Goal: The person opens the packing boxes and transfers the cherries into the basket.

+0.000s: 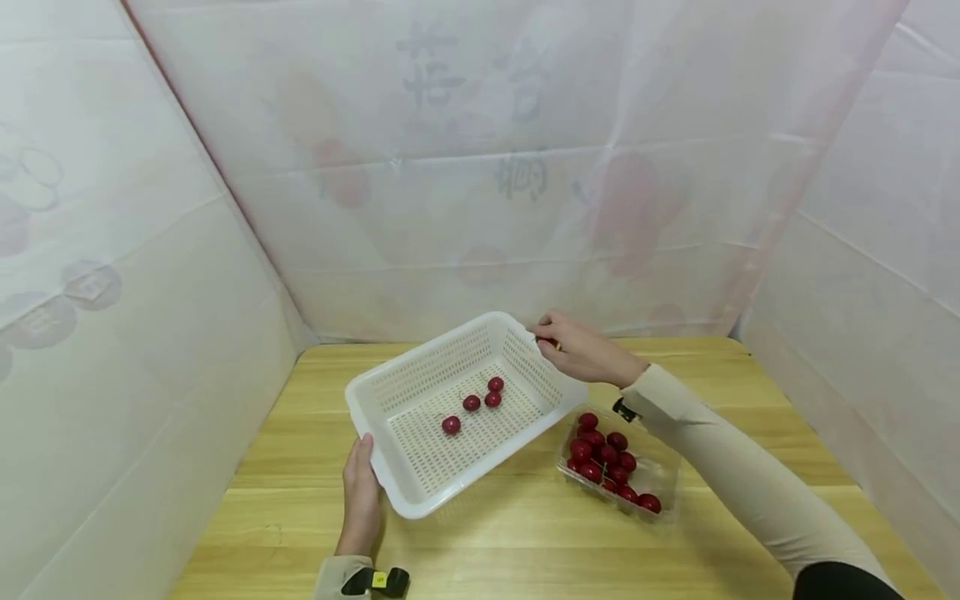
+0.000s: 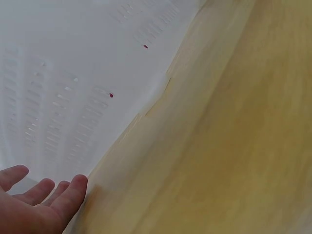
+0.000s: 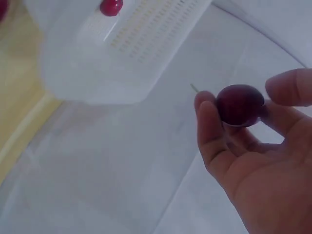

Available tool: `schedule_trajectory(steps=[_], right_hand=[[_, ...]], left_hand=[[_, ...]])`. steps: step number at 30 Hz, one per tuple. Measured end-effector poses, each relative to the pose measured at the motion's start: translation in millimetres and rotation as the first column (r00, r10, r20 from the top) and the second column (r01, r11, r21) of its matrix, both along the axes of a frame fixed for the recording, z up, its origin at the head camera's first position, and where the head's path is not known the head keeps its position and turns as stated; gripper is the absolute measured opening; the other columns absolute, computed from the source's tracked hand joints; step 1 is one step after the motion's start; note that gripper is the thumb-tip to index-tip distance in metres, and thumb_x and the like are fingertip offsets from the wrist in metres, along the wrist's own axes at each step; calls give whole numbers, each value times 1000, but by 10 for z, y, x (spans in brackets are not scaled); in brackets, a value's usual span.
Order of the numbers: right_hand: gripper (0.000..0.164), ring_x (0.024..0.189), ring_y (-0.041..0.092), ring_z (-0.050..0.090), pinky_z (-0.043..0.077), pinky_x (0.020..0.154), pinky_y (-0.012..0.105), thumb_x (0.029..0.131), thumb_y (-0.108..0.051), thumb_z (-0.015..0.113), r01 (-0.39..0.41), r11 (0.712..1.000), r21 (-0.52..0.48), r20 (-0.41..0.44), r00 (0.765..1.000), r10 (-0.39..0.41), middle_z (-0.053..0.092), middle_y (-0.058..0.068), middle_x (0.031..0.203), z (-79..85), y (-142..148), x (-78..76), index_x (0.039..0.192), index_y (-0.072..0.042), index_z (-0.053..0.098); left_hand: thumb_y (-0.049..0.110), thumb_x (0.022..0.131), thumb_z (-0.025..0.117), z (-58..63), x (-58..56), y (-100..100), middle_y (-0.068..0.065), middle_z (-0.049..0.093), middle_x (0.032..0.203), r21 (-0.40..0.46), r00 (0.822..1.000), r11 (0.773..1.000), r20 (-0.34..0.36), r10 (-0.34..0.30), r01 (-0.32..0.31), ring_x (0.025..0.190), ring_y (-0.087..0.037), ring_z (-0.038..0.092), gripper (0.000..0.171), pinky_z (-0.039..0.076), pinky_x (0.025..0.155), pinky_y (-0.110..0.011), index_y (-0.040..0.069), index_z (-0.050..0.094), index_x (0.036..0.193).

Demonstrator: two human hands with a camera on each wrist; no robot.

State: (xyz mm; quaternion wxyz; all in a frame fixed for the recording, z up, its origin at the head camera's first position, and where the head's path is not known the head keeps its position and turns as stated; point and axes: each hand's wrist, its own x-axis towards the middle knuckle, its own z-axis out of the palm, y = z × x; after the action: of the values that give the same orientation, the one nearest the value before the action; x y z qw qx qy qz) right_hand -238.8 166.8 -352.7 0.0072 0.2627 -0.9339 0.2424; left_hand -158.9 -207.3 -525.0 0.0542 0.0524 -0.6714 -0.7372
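A white perforated plastic basket (image 1: 427,454) is tilted over the table, with several red cherries (image 1: 451,425) lying on its floor. My left hand (image 1: 362,500) grips the basket's left end, thumb at the rim and fingers against the outer wall, as the left wrist view also shows. My right hand (image 1: 566,346) is at the far right corner of the basket. Between its fingers it holds a dark red cherry (image 3: 240,105) with a thin stem, mostly covered by the fingers in the head view.
To the right of the basket, a clear plastic box (image 1: 663,479) stands on the wooden table (image 1: 262,500), with a heap of cherries (image 1: 607,454) in its left part. Pale printed sheets (image 1: 480,208) wall the table in at the back and both sides.
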Motion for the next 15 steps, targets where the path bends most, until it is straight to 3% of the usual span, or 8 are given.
schedule_trajectory(steps=[5,10,15], right_hand=[[47,92,19,51,48,75,27,108,-7,41,-57,992,112,-26,998,60,53,17,119,-44,-294,-176,152,8,41],[39,96,20,59,56,81,27,106,-4,50,-93,963,254,-82,990,117,58,18,116,-48,-582,-328,143,8,55],[31,97,18,61,57,86,27,107,-5,50,-98,935,342,-7,994,107,59,13,115,-159,-859,-484,132,1,66]], left_hand=[[59,110,28,-20,16,-18,-11,65,134,5,1000,1000,21,7,-7,109,-16,71,63,61,86,-28,18,40,157],[60,109,27,-19,22,-38,-13,62,139,11,1000,1000,23,1,-2,113,-18,70,63,61,89,-29,22,38,158],[60,110,27,-21,4,-58,-16,60,140,24,1000,1000,14,7,-7,115,-21,70,63,62,89,-30,21,39,158]])
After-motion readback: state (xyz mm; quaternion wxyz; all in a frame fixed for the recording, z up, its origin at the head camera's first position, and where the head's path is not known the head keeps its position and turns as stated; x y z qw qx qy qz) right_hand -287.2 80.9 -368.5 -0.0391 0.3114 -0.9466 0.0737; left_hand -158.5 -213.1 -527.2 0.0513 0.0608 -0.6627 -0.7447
